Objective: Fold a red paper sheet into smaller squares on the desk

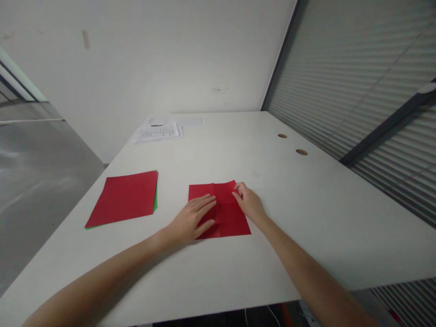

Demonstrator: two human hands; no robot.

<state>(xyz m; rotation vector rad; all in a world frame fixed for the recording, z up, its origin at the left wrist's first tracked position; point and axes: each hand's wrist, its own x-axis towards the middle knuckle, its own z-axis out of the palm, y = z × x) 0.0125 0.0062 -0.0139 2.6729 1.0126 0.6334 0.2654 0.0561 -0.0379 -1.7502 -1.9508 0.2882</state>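
A creased red paper square [226,217] lies flat on the white table [306,218] in front of me. My left hand [192,218] rests flat on its left half, fingers stretched out and holding it down. My right hand [248,202] is at the sheet's far right corner, fingertips pinched on the paper's corner there.
A small stack of paper squares [124,197], red on top with green showing beneath, lies to the left. White printed sheets [158,131] sit at the table's far end. Two round cable holes [301,152] are on the right side, near a window with blinds.
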